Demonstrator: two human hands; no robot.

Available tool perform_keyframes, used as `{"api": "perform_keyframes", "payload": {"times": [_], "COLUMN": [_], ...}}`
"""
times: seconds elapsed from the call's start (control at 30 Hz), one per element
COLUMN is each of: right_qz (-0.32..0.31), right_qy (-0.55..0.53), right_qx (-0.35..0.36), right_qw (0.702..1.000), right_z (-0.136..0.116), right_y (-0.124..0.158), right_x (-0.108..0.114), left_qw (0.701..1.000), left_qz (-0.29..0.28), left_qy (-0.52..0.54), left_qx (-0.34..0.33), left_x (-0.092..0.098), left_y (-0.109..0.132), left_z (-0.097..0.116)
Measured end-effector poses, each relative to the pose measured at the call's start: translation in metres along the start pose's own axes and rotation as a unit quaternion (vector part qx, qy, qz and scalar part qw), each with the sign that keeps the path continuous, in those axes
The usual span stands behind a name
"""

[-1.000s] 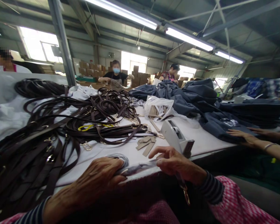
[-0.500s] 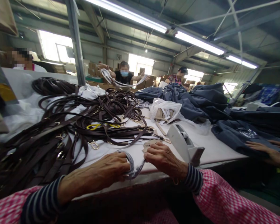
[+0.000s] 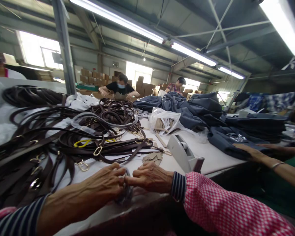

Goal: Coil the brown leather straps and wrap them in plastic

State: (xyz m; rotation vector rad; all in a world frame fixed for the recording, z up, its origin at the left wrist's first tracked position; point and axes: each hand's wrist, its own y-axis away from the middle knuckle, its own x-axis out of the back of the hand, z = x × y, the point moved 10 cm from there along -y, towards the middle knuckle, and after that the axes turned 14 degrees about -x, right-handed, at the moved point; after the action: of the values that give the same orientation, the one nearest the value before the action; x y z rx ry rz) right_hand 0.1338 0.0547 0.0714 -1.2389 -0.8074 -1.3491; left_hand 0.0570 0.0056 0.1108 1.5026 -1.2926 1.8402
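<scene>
From the head camera, both forearms reach forward over the near edge of a white-topped work table point(image 3: 216, 157), and the hands come together just left of and nearer than a grey tape dispenser point(image 3: 180, 154). The left hand point(image 3: 104, 182) lies palm down with its fingers curled forward, and the right hand point(image 3: 149, 178) comes in from the other side, also palm down, its fingers pointing toward the left hand. Their fingertips nearly meet around a translucent plastic coil point(image 3: 125, 191), which sits at the table edge, partly hidden beneath them. The exact grip is hard to tell, but both hands are closing on it rather than spread. A striped cuff point(image 3: 178, 186) and a pink gingham oversleeve point(image 3: 223, 205) cover the right forearm.

Left of the dispenser, dark brown leather straps point(image 3: 88, 144) with metal clips lie in heaps. Beyond it sit a white plastic bag point(image 3: 164, 119) and small cardboard pieces point(image 3: 152, 159), with navy fabric point(image 3: 186, 108) piled further back. To its right, a co-worker's hand point(image 3: 250, 150) rests flat on the fabric, a bangle point(image 3: 277, 165) at the wrist. Far beyond the dispenser, another person in a black shirt point(image 3: 120, 88) bends over the work.
</scene>
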Motion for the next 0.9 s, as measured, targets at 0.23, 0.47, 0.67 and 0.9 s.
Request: {"api": "perform_keyframes", "payload": {"times": [0.23,0.47,0.67,0.9], "right_qz": [-0.014,0.014,0.032,0.023], "right_qy": [-0.069,-0.052,-0.056,-0.082], "right_qx": [-0.089,-0.138,-0.146,-0.178], "right_qw": [0.994,0.989,0.987,0.98], "right_z": [-0.007,0.0,0.003,0.001], "right_y": [-0.009,-0.006,-0.008,-0.012], "right_x": [-0.018,-0.013,-0.018,-0.026], "left_qw": [0.996,0.992,0.99,0.958], "left_qz": [-0.058,0.074,-0.011,-0.122], "left_qy": [0.027,0.09,0.121,-0.066], "left_qx": [0.056,0.051,0.079,0.252], "left_x": [-0.017,-0.028,-0.021,-0.067], "left_y": [0.007,0.036,0.028,0.003], "left_z": [-0.004,-0.011,-0.02,-0.042]}}
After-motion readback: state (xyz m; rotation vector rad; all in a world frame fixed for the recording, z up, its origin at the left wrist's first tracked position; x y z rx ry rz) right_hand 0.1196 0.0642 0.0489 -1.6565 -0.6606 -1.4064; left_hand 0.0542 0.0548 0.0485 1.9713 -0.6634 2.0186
